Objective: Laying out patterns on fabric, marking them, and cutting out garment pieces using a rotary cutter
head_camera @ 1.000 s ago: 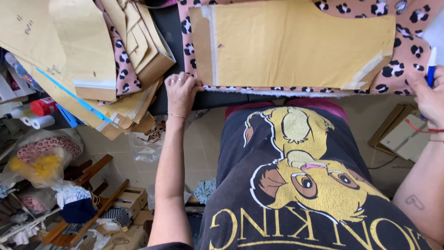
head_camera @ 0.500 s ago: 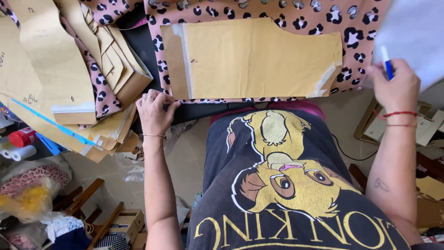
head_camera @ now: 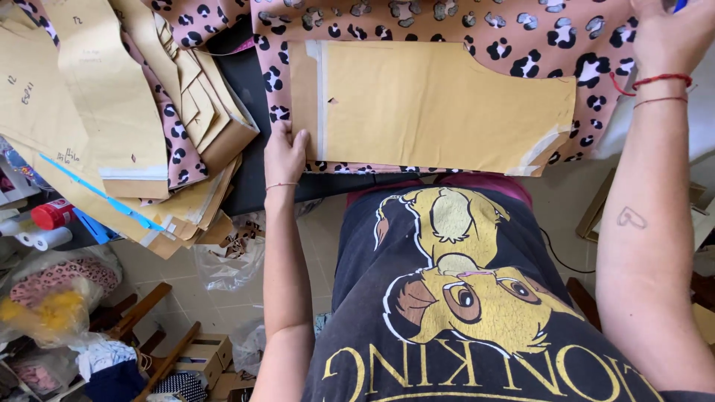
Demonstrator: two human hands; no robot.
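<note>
Two hands: both rest at the near edge of the work, well apart, one at each end of the paper pattern.
Left hand: fingers lie flat and loosely together, pressing the near left corner of the tan paper pattern piece; they grip nothing. Half a second ago this hand sat on the dark surface short of the paper; it has since slid up onto the corner.
Right hand: cut off by the top edge of the view, wrist ringed by red string bracelets. Whether its fingers are closed or hold anything cannot be told; the blue pen and white sheet seen earlier are out of sight now.
Pattern piece: lies flat between the two hands, just beyond the left fingers, on top of the pink leopard-print fabric, which shows around its far and side edges.
Stack of paper patterns: left of the left fingers, heaped and overlapping, with more of the same fabric tucked between the sheets.
</note>
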